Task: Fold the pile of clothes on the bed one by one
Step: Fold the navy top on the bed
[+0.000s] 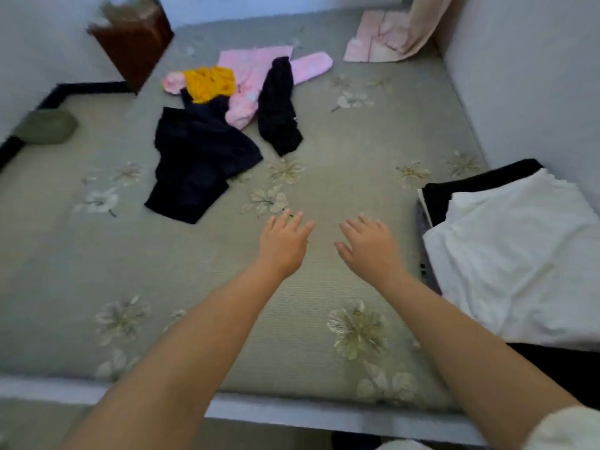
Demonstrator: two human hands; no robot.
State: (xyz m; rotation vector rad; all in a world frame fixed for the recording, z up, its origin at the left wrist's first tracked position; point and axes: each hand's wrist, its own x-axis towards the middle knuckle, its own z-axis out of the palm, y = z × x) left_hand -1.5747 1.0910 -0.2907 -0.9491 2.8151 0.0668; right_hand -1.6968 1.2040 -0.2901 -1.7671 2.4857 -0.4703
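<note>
Hands: left hand (283,244) and right hand (368,246) spread flat, holding nothing
Clothes: pile (224,118) at eleven o'clock, well apart on the bed (324,151)

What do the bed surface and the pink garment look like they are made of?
Bed surface: looks like a woven mat, matte, with fine parallel ribs and printed flowers; possibly rattan or synthetic. Pink garment: soft, matte fabric, maybe fleece or cotton; it lies limp and rumpled.

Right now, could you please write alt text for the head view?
Both hands, left hand and right hand, reach open over the floral bed toward unfolded clothes: navy garment, black garment, pink garment, yellow garment.
</note>
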